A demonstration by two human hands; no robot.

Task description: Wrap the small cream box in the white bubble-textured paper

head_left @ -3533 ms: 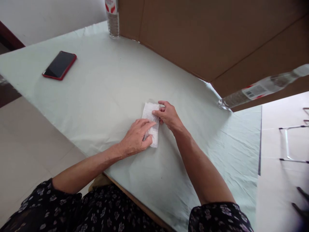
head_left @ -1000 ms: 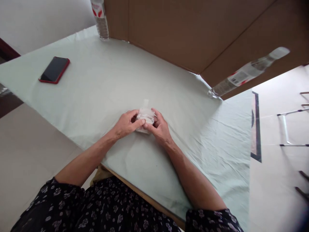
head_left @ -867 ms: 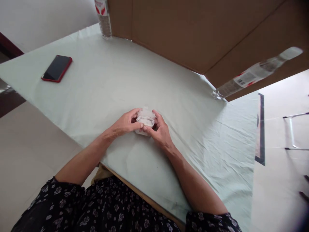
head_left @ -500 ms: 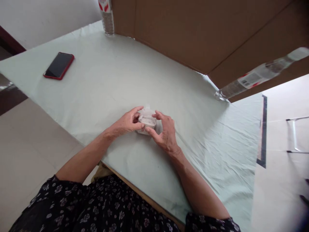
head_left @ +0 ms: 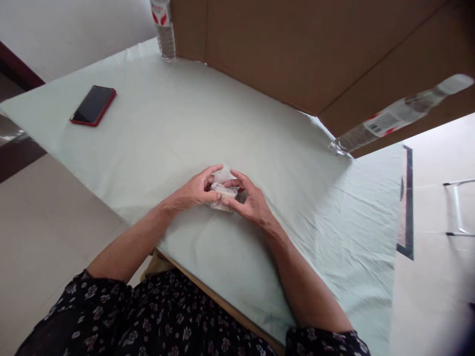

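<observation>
A small translucent plastic box (head_left: pixel 226 204) rests on the cloth-covered table between my two hands. Its clear lid (head_left: pixel 223 174) stands raised at the far side, and whitish stuff that I cannot make out shows inside. My left hand (head_left: pixel 195 190) grips the box's left side, thumb along the near wall and fingers behind. My right hand (head_left: pixel 253 200) holds the right side with its thumb at the near right corner. One of its fingers bends over the top of the contents, while the index finger reaches towards the lid.
A black phone with a red case (head_left: pixel 93 106) lies at the far left of the pale green tablecloth (head_left: pixel 166 118). A large cardboard panel (head_left: pixel 267 44) stands at the back, with a plastic bottle (head_left: pixel 165 34) at its left and another bottle (head_left: pixel 389 118) at its right.
My right hand's fingers have moved left, one now bent over the box's contents. The raised lid is more covered by my fingers. My left hand keeps its hold.
</observation>
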